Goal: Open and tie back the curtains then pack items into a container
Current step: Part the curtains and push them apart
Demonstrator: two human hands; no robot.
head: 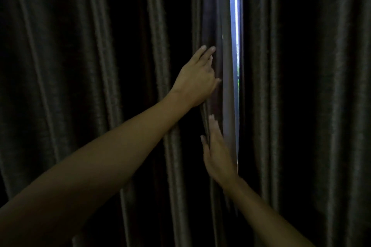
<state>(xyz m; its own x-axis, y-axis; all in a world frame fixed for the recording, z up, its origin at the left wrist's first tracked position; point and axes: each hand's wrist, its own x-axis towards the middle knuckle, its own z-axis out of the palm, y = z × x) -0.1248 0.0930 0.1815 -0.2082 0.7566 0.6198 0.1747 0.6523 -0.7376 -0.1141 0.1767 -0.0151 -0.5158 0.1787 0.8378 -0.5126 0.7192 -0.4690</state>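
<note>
Two dark pleated curtains fill the view, a left curtain [90, 86] and a right curtain [301, 86]. A narrow bright gap [235, 46] runs between them. My left hand [197, 78] lies on the inner edge fold of the left curtain, fingers spread and pointing up, thumb against the fold. Lower down, my right hand [217, 152] presses flat on the same edge fold, fingers straight and pointing up. Neither hand has closed around the cloth. No container or items to pack are in view.
Daylight and a bit of green show through the gap between the curtains. The room is very dark and nothing else can be made out.
</note>
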